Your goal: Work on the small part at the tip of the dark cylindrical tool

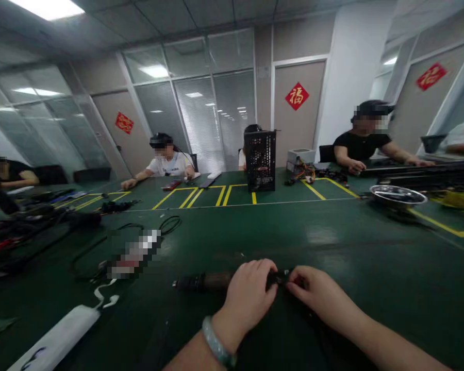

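A dark electric screwdriver (214, 281) lies across the green table in front of me, its metal tip pointing left. My left hand (249, 291) is wrapped over its rear part, and a pale green bangle circles that wrist. At the tool's right end, my right hand (313, 288) pinches a small black piece (283, 275) that looks like a plug or the tail of the tool. The fingers partly hide this joint, so whether the two parts are separate does not show.
A white power strip (58, 335) and a pixelated box with cables (135, 255) lie to the left. Black cables and tools (19, 242) crowd the far left. A black computer case (260, 161) and a steel bowl (398, 196) stand farther off. Several people sit across the table.
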`<state>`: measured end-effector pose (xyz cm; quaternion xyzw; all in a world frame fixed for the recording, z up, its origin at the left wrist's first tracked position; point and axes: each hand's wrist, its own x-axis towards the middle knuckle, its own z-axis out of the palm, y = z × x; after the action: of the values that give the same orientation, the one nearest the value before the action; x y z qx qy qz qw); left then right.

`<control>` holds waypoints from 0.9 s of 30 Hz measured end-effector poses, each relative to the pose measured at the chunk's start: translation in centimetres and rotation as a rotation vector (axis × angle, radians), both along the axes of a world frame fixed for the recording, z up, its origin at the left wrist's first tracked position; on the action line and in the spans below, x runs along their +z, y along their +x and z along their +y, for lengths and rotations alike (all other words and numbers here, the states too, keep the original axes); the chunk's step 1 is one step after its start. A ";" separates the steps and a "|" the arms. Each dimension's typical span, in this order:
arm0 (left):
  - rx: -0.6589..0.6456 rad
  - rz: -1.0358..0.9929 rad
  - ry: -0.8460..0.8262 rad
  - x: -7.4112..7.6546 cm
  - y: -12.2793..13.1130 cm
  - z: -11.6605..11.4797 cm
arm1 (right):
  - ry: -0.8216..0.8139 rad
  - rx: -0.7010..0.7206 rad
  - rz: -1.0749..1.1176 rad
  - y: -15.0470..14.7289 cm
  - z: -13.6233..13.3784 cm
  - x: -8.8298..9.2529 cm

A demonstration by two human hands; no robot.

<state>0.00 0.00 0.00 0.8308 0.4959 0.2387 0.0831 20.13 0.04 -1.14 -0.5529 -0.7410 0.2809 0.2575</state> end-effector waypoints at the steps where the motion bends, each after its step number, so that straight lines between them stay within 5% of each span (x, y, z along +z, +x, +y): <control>1: -0.013 0.000 0.004 0.1 0.0 -0.1 | 0.001 0.000 0.005 -0.1 -0.1 0.1; 9: -0.125 0.004 0.017 0.9 -0.1 -0.2 | -0.018 0.003 0.010 -0.2 -0.1 0.5; 15: -0.035 -0.008 -0.009 0.7 0.1 -0.1 | -0.027 0.008 0.001 0.1 0.0 0.7; 27: -0.107 -0.012 -0.002 1.2 0.2 -0.3 | -0.020 0.009 0.001 0.1 -0.3 0.8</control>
<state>0.15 -0.26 1.16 0.8545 0.4505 0.2386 0.0994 20.22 -0.26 -0.32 -0.5519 -0.7406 0.2894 0.2511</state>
